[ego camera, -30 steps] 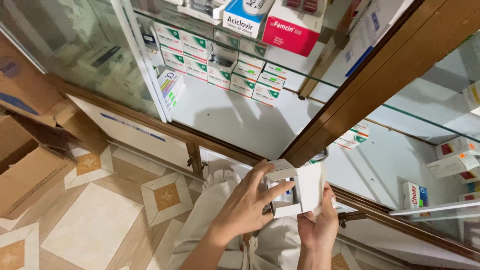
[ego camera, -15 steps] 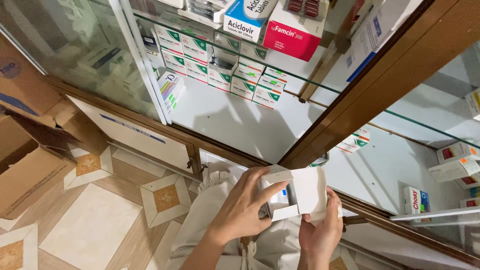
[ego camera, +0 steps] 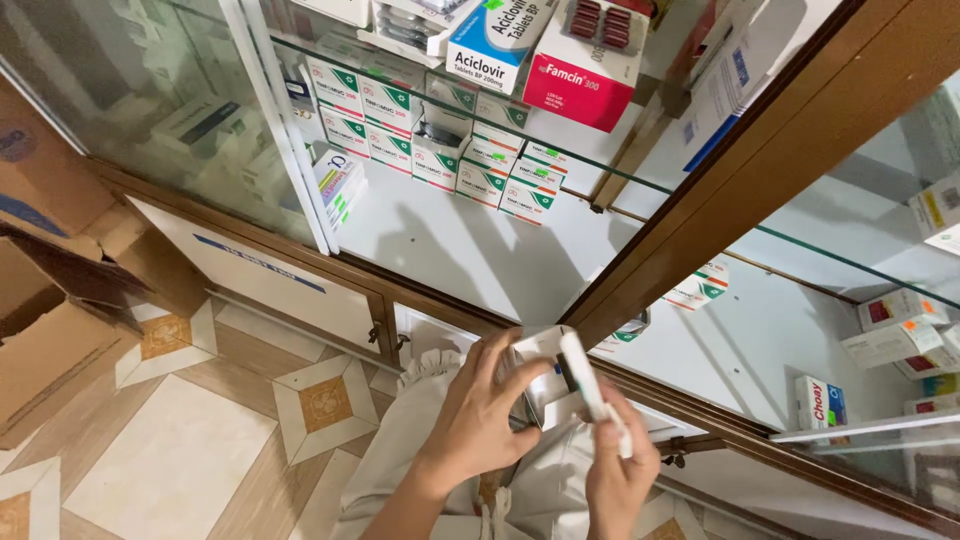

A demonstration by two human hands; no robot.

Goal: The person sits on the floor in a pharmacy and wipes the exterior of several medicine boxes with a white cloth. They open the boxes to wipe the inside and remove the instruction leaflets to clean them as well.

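Note:
A small white carton (ego camera: 556, 380) with an open flap is held low in the middle of the view, in front of a wood-framed glass cabinet (ego camera: 730, 190). My left hand (ego camera: 478, 415) wraps its fingers over the carton's left side and top. My right hand (ego camera: 620, 470) grips the carton from below and the right, its thumb against the raised flap. A dark item shows inside the carton's opening; I cannot tell what it is.
White-and-green medicine boxes (ego camera: 470, 160) stand in rows on the glass shelf, with a red box (ego camera: 585, 70) above. More boxes (ego camera: 895, 330) lie on the right shelf. Open brown cardboard boxes (ego camera: 50, 300) sit on the tiled floor at left. A white cloth bag (ego camera: 420, 470) hangs below my hands.
The carton has turned in my hands: its broad white face now shows edge-on, and my left fingers have closed further over its top.

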